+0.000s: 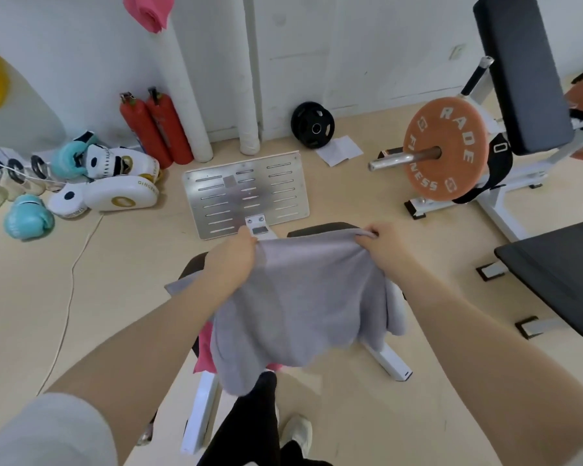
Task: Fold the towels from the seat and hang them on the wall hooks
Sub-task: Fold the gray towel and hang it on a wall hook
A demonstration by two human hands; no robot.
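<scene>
**Open floor to the sides, clutter along the wall**

The space above the seat is taken up by the grey towel, stretched between the left hand and right hand. Beyond it, the way forward is blocked low down by the metal footplate. Bare floor is left on either side of the seat. The wall foot is crowded by fire extinguishers, boxing gloves and a black weight plate. The right is closed off by the loaded barbell plate and a black bench.
</scene>
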